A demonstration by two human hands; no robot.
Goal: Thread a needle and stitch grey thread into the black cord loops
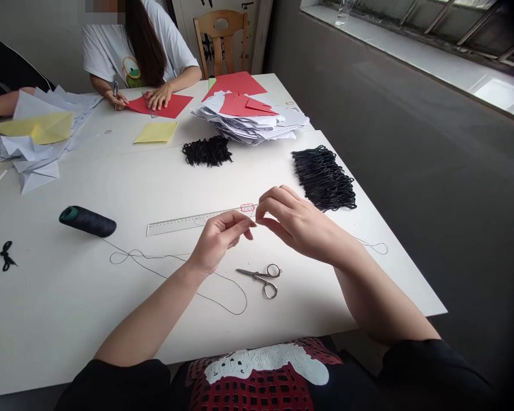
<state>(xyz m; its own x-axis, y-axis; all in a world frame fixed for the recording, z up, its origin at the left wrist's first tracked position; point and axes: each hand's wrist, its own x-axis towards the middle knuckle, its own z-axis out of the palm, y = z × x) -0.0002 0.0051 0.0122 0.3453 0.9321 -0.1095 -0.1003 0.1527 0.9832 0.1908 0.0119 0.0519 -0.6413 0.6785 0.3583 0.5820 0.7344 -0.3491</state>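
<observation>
white table [68, 319], the largest item in my view: everything below lies on it unless noted.

left hand [220, 241]: mostly closed, thumb and forefinger pinched on a black thread [167, 264], other fingers curled in. right hand [300, 221]: also mostly closed, thumb and forefinger pinched at the same thread, other fingers curled. i see the two hands near each other, just apart, held above the table.

pile of white paper sheets [244, 127], far side, with red sheets [248, 105] on top and beside it.

loose white paper [38, 151], far left, with yellow sheets [35, 128] on it. a single yellow sheet [155, 132] lies apart from it.

two bundles of black cord loops: the larger [323, 178] right of centre, the smaller [207, 151] just in front of the pile.

clear plastic ruler [184, 222], lying behind the hands, its right end under the fingertips.

spool of black thread [88, 221], on its side, left of the hands. the black thread runs slack in loops across the table on both sides of the hands.

small scissors [261, 279], closed, below the hands.

small red-edged tag [247, 208], between the fingertips, above the ruler's right end. i cannot tell whether the thread passes through it.
</observation>
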